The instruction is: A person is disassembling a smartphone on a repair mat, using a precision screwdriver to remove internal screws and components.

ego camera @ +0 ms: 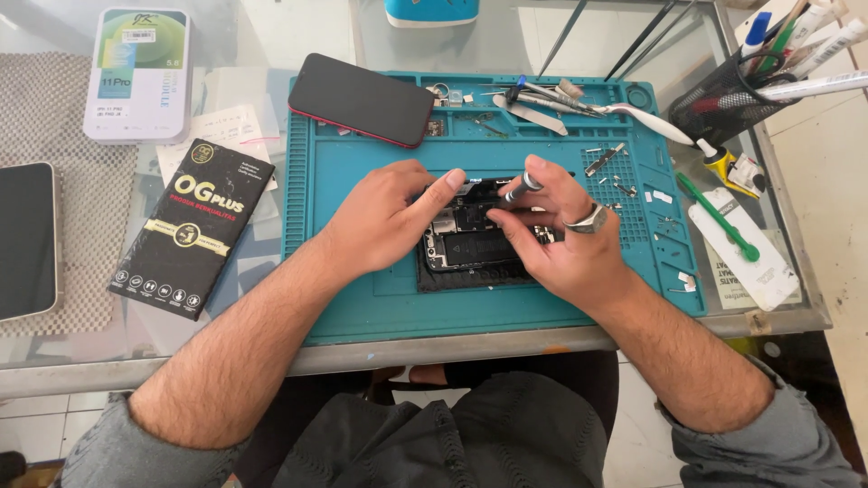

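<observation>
Opened phone: the black, opened smartphone with its bare circuit boards and battery (pixel 475 237) lies face-down in the middle of the teal silicone repair mat (pixel 362 172) on the glass desk (pixel 271 36), between your two hands.
Left hand: your left hand (pixel 384 217) rests on the phone's left edge, its grip narrow, fingertips pressing the frame rather than closing round anything.
Right hand: your right hand (pixel 556 230) pinches a slim, grey metal screwdriver (pixel 520 187), tip down over the upper part of the boards.
Slip risk: if the tip jumps out of a screw head, I judge it could scratch a board or nick the battery just below.
Steadying risk: the left fingers only press; should they lift, the phone may skate on the mat.
Loose parts: small metal brackets and screws (pixel 608 161) lie on the mat near your right wrist; a sweep of the forearm could scatter them.
Spare screen: the red-edged black phone screen (pixel 364 98) sits tilted over the mat's upper rim, well apart but easily knocked.
</observation>
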